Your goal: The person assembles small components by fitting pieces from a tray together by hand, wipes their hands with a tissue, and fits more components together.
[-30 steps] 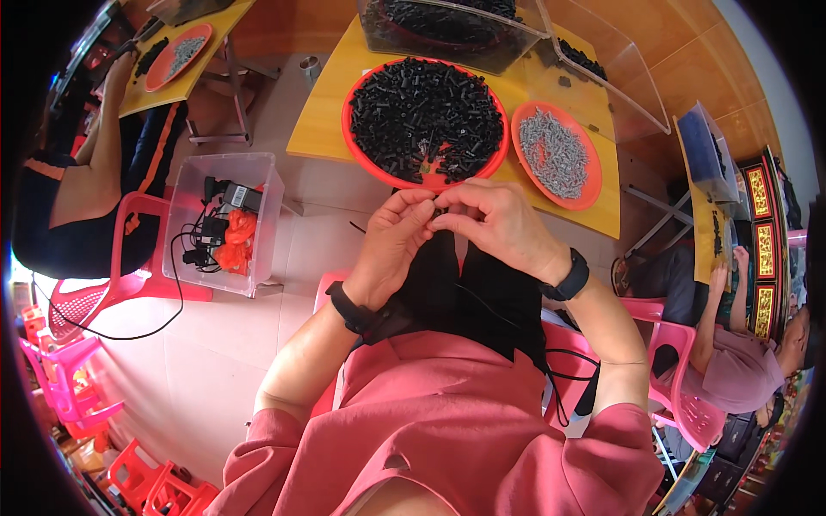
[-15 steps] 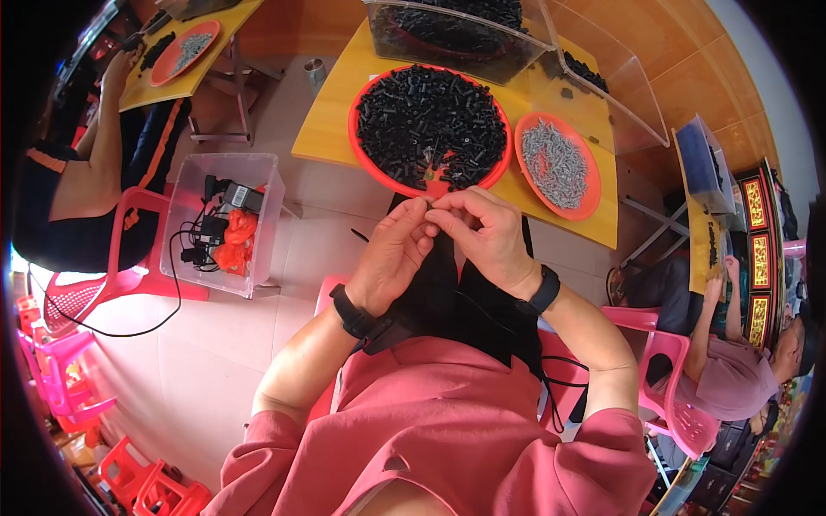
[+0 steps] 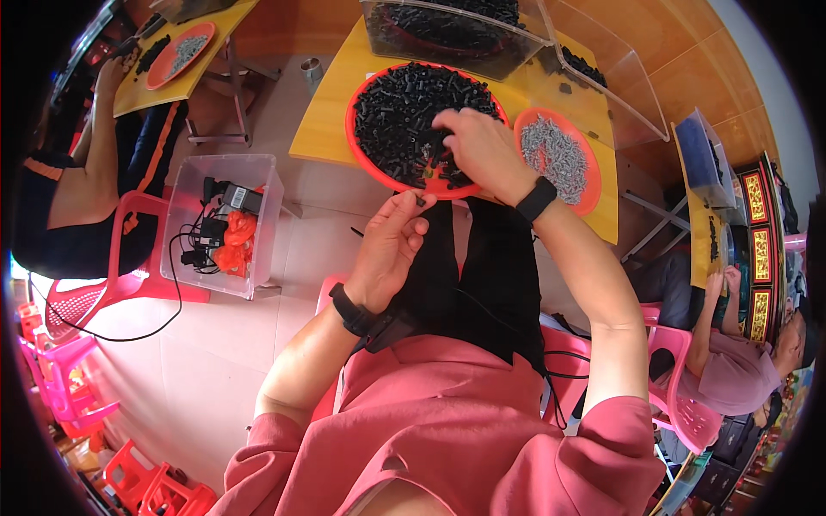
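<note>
My left hand (image 3: 391,245) is closed, its thumb and forefinger pinching a small dark plastic piece (image 3: 421,201) just off the near rim of a red basin (image 3: 354,146). Small black plastic parts (image 3: 413,112) fill the basin, with a bare red patch near its front. Over the right side of these parts reaches my right hand (image 3: 489,153), fingers bent and a little apart, fingertips among or just above the pile. I see nothing held in it. An orange-red plate (image 3: 588,196) of grey screw-like pieces (image 3: 551,159) lies to the right, partly behind my right wrist.
The yellow table (image 3: 323,129) also carries a clear plastic bin (image 3: 430,39) of black parts. A clear tub (image 3: 262,172) with cables and adapters stands left. Co-workers sit left (image 3: 77,206) and right (image 3: 731,378). A metal can (image 3: 311,69) is on the floor.
My hands were together in front of the basin. The right has moved away, forward over the black parts, while the left stays near the rim with the small piece.
</note>
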### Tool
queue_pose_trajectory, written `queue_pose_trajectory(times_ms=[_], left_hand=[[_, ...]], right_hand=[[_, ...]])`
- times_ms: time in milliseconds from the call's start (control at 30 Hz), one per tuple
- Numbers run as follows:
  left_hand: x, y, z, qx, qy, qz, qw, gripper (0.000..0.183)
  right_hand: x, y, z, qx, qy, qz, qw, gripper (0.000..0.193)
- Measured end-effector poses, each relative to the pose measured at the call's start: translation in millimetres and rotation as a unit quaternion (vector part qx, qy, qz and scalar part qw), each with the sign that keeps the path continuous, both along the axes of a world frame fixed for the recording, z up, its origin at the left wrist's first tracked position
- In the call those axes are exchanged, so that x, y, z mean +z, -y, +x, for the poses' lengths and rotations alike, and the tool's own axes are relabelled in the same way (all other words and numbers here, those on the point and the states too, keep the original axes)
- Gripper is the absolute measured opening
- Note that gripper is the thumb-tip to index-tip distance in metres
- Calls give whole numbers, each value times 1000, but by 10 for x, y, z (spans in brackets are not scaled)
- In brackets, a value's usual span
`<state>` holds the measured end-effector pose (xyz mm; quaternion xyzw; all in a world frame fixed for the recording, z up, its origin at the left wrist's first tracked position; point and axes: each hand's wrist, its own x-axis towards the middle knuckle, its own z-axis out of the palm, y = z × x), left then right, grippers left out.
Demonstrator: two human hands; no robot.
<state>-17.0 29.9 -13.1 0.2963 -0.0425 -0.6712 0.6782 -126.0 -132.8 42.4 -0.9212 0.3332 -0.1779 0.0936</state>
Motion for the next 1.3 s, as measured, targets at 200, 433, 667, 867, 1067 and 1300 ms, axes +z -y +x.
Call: queue_pose_trajectory(times_ms=[200,433,667,867,1067,1300], left_hand=[[4,2,6,-6,16,-3,1000,23],[7,10,3,-8,21,-2,1000,22],[18,5,4,-1,3,-10,1000,23],[3,11,23,10,5,-32,999,21],[11,6,14,27,44,-66,996,22],[68,1,-64,27,100,-85,991,23]], right_hand=[[44,89,-80,-10,-31,24,999,9],[-54,91,-41,26,-54,18,998,11],[30,52,-153,2,148,276,950,5],[189,-359,-230,16,284,436,854,12],[166,-862,-348,38,261,429,864,21],[198,-992,-325,36,283,397,872,30]])
